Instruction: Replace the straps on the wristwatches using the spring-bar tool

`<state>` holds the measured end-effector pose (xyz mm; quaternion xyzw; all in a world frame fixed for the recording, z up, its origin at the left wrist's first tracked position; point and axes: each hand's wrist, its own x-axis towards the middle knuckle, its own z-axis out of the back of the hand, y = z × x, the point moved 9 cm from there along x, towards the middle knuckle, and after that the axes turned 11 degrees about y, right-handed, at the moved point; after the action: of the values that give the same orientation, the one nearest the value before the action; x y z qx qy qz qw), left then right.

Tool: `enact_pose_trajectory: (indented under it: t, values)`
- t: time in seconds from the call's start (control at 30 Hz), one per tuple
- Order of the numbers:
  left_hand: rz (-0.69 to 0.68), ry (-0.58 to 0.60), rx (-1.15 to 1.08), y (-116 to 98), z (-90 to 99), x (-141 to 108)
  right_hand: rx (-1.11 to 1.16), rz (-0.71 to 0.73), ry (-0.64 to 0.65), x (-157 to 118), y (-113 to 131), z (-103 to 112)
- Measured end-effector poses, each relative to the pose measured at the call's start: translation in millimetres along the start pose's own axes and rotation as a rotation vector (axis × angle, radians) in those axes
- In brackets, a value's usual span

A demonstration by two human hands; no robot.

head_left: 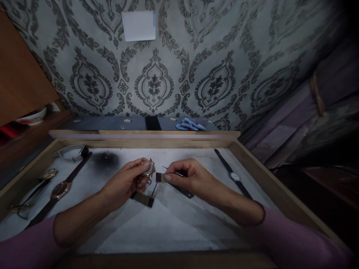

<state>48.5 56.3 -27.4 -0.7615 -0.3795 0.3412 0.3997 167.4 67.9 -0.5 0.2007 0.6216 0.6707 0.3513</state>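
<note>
My left hand (133, 177) is closed around a gold-rimmed watch case (149, 168), with the thumb lying across its pale round face or back. To the right, my right hand (190, 173) pinches a thin pointed metal tool (176, 172), its tip directed left toward the case. Just under the right fingertips is a brown and tan strap piece (159, 177); whether the fingers touch it I cannot tell. Another strap piece (144, 199) lies below my left hand. Beside it rests a thin dark rod (154, 189), and a dark flat strip (183, 191) is partly covered by my right hand.
A raised wooden rim (258, 179) surrounds the white work surface (168, 231). Several watches lie at the left, including a brown-strapped watch (60, 189). At the right lies a dark-strapped watch (235, 176). A blue cloth (190, 124) sits behind the rim.
</note>
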Motion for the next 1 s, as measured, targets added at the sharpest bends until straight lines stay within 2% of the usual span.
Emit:
enact_pose_trajectory:
  t: [0.47, 0.73, 1.0]
  values:
    - [-0.040, 0.052, 0.134, -3.6, 1.2, 0.5, -0.018, 0.007, 0.005, -0.5, 0.7, -0.8]
    - [-0.044, 0.010, 0.134, -7.9, 2.0, -0.5, -0.008, 0.012, 0.011, 0.1, -0.6, -1.9]
    - [-0.021, 0.041, 0.136, -5.4, 1.3, -0.1, -0.025, 0.018, 0.001, 0.9, -2.3, 0.7]
